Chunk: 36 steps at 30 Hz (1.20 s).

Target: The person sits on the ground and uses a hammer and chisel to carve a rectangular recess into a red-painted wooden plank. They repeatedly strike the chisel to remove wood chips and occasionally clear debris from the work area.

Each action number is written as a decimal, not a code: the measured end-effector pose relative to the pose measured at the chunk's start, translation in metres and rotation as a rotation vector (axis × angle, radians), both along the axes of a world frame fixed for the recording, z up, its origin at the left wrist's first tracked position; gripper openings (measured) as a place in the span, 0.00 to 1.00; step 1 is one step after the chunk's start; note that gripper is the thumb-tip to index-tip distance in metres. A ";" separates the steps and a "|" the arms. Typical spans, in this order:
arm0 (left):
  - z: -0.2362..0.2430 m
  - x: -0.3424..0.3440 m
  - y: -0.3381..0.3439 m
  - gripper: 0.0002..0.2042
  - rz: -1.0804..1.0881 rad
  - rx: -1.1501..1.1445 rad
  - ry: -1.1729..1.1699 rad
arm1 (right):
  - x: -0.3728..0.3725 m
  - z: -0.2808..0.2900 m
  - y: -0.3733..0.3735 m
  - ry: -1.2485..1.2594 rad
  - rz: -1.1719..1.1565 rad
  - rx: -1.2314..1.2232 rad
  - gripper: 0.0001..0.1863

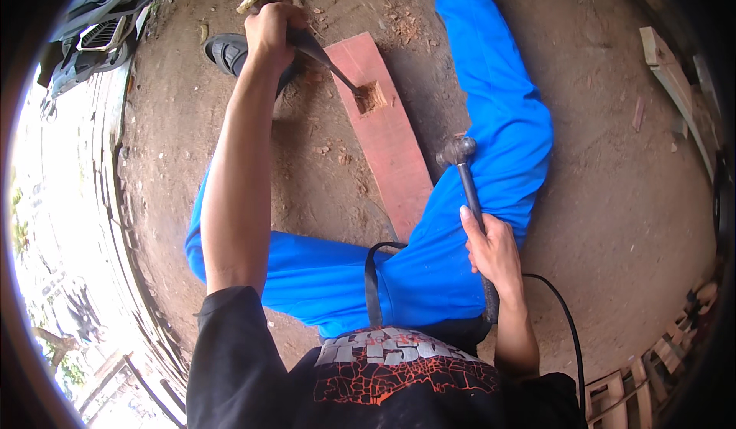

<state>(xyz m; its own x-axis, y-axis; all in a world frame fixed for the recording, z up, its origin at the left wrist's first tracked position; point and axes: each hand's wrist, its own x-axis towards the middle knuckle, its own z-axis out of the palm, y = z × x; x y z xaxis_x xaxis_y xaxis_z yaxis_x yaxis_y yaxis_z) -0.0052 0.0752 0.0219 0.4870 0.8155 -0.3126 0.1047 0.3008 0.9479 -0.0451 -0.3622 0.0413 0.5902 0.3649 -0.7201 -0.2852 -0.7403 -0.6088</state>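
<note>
My left hand point(270, 32) is wrapped round the handle of a chisel point(316, 49), whose pale flared butt shows above my fist. The blade slants down to the right, its tip in a squarish recess point(371, 98) cut into a reddish wooden board point(387, 141). That board lies lengthwise between my legs, its near end by my right thigh. In my right hand point(494, 251) is a hammer point(468, 184), gripped partway along its dark shaft with the thumb stretched along it. The hammer's metal head point(457, 151) hangs over my blue trouser leg, apart from the chisel.
Wood chips point(410, 29) lie scattered on the bare dirt ground. A dark shoe point(227, 52) is beside the board's far end. Timber pieces point(675, 72) stand along the right edge, and slatted wood point(629, 391) at lower right. A black cable point(569, 314) runs by my right arm.
</note>
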 end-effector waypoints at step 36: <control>-0.003 0.024 -0.011 0.07 0.014 0.019 -0.004 | 0.005 0.003 0.008 0.036 -0.003 -0.015 0.27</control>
<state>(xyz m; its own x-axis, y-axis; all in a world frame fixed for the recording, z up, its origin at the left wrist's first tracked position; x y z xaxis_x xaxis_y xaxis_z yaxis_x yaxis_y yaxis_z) 0.0187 0.0642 0.0186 0.4769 0.8279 -0.2953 0.0971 0.2843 0.9538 -0.0400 -0.3542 0.0438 0.5652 0.3524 -0.7459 -0.3087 -0.7481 -0.5874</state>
